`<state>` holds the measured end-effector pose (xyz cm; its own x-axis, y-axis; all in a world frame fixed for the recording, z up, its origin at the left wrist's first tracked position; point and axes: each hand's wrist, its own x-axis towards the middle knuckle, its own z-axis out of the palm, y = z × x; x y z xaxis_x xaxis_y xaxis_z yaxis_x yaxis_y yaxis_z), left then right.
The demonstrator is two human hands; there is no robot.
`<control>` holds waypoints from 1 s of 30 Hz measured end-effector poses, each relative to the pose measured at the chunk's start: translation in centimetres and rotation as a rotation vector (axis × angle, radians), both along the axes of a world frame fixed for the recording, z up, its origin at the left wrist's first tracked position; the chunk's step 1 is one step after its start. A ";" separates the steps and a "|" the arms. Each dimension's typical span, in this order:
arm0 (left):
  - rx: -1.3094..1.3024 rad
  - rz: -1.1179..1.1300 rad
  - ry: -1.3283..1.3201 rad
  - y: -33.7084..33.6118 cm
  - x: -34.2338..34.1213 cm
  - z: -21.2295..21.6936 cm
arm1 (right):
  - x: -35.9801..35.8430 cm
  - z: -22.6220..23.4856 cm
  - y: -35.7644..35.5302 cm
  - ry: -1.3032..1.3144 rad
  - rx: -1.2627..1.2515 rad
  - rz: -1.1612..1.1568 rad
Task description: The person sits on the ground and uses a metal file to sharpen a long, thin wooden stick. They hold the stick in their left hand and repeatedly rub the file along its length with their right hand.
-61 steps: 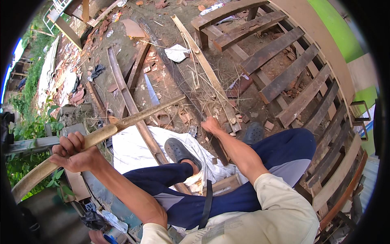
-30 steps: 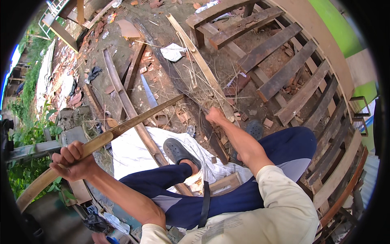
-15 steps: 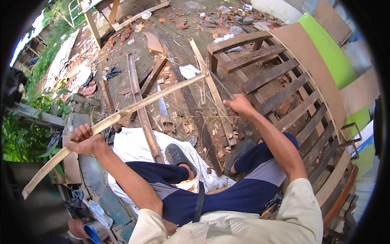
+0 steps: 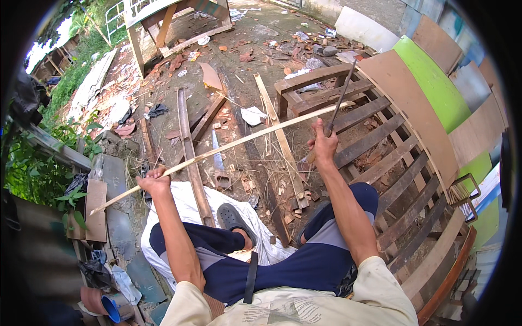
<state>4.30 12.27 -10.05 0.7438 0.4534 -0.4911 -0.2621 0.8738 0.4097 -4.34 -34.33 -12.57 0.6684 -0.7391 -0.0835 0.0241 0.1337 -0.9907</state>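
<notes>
My left hand (image 4: 155,182) is closed around a long, pale bamboo strip (image 4: 239,136), near its left end. The strip slants up to the right across my front, and its far end reaches over the wooden slatted frame (image 4: 375,118). In my right hand (image 4: 324,142) is a long-bladed knife, its dark, narrow blade (image 4: 344,89) pointing up and away. The blade passes by the strip near its right end; I cannot tell whether they touch. Part of the handle shows below my fist.
Split bamboo lengths (image 4: 187,146) and another bamboo piece (image 4: 280,138) lie on the littered ground. A white cloth (image 4: 185,204) spreads under my left leg. A saw-like blade (image 4: 217,151) lies ahead. Boards (image 4: 410,95) lean at the right; a wooden table (image 4: 179,16) stands far ahead.
The bamboo strip has shifted right and now looks narrower, its right end over the frame. My left hand has moved right. My right hand has swung the knife blade upright.
</notes>
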 end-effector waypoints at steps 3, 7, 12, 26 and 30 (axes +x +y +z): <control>0.075 -0.060 0.128 -0.4 0.6 -2.5 | 0.8 1.2 0.5 -0.171 0.148 -0.054; 0.154 -0.178 0.181 -1.8 0.2 -4.7 | 1.6 2.3 0.5 -0.344 0.276 -0.093; 0.444 -0.440 0.346 -3.0 0.2 -6.9 | 2.2 3.8 0.2 -0.427 0.297 -0.193; 1.887 -1.306 -0.470 -25.6 -3.8 5.5 | 0.8 6.3 0.3 -0.446 0.101 -0.056; 1.627 -1.744 -0.336 -28.7 -2.3 3.5 | 0.5 6.6 -0.3 -0.471 0.126 0.006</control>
<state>2.05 -16.40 -6.57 0.6486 -0.6686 -0.3637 -0.1215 -0.5627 0.8177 -3.89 -34.68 -6.00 0.6593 -0.7387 0.1403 0.4648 0.2537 -0.8483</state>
